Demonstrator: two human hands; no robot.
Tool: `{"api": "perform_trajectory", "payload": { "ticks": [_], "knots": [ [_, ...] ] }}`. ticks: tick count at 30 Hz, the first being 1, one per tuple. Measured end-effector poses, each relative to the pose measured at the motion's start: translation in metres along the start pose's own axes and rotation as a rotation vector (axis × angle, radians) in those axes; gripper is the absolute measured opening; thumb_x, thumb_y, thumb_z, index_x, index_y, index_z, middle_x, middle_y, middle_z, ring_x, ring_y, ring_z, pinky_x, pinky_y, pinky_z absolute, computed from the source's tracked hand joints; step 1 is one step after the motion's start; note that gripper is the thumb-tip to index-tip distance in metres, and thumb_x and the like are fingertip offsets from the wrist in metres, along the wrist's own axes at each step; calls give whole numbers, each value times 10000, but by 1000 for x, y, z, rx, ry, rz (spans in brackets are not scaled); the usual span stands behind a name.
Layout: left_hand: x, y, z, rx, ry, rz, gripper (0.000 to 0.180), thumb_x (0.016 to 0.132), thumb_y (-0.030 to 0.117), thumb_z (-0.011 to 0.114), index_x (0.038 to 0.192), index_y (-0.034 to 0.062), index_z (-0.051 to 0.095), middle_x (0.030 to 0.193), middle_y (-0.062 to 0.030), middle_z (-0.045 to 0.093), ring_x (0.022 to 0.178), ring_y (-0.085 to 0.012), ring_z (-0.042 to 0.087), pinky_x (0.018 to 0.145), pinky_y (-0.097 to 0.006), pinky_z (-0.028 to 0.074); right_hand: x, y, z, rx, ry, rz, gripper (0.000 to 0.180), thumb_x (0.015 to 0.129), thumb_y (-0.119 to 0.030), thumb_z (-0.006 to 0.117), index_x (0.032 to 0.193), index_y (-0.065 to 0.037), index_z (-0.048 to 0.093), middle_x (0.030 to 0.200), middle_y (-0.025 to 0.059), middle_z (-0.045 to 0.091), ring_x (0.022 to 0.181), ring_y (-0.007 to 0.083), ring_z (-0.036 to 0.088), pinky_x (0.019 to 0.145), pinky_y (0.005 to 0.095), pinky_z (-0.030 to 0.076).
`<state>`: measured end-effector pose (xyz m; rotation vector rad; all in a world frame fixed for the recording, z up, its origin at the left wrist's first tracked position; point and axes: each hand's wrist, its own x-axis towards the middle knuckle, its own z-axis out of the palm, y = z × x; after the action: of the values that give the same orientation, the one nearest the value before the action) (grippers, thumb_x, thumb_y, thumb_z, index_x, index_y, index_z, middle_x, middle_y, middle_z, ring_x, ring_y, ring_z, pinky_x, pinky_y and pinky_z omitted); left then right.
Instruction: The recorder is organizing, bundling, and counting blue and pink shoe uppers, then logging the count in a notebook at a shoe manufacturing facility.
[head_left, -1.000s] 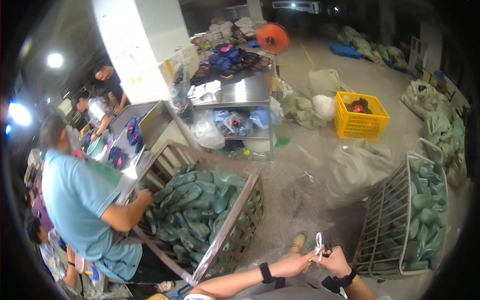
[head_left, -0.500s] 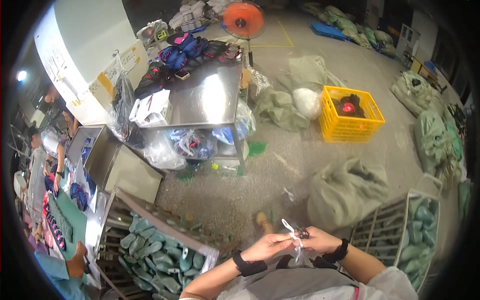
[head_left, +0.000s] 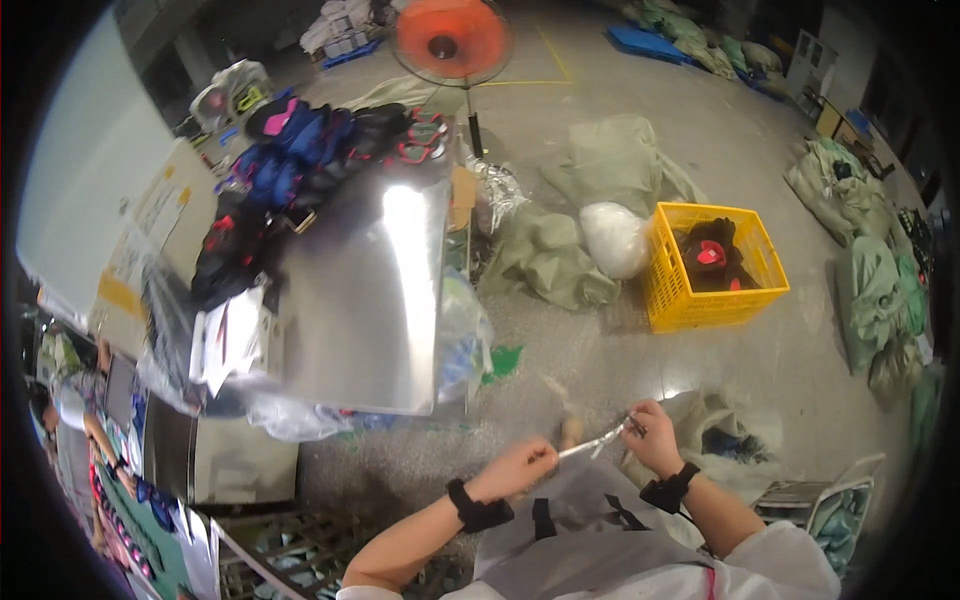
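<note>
Steel table (head_left: 350, 340), dark shoes (head_left: 290, 160) along its far edge, yellow crate (head_left: 705, 308) on floor (head_left: 560, 350), left hand (head_left: 514, 470), right hand (head_left: 654, 440), fingers (head_left: 546, 458) pinching pale strip (head_left: 588, 448)

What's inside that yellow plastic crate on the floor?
Inside the yellow crate there are dark items with a bright red patch on top. I can't see what lies beneath them; they cover it.

White glare streaks the flat, silvery metal tabletop (head_left: 340, 330) while the far background lies dim, straight edges bend toward the black rim, and the lower left seems blurred.
</note>
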<state>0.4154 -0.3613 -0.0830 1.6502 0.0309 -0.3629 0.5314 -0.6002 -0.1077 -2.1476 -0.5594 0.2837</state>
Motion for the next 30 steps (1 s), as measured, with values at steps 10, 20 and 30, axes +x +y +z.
{"api": "perform_trajectory", "payload": {
  "ticks": [10, 20, 30],
  "knots": [
    [384, -82, -217, 32, 592, -207, 147, 786, 109, 572, 783, -28, 625, 642, -76, 622, 555, -132, 588, 553, -265, 471, 229, 146, -63, 543, 409, 761, 184, 813, -124, 572, 934, 12, 550, 804, 26, 595, 595, 69, 516, 418, 215, 427],
    [696, -103, -410, -206, 1250, -78, 120, 795, 87, 607, 813, -32, 597, 690, -68, 616, 594, -128, 572, 577, -251, 449, 315, 221, -130, 405, 476, 1138, 112, 777, -133, 588, 793, -23, 605, 673, 20, 581, 492, 102, 513, 410, 255, 423],
    [891, -241, -545, -875, 1652, -92, 40, 754, 10, 567, 735, -25, 576, 679, -87, 599, 556, -167, 554, 512, -270, 451, 453, 226, -143, 181, 180, 1354, 254, 817, -143, 573, 1031, -7, 572, 842, 76, 573, 708, 129, 524, 522, 258, 437]
  ]
}}
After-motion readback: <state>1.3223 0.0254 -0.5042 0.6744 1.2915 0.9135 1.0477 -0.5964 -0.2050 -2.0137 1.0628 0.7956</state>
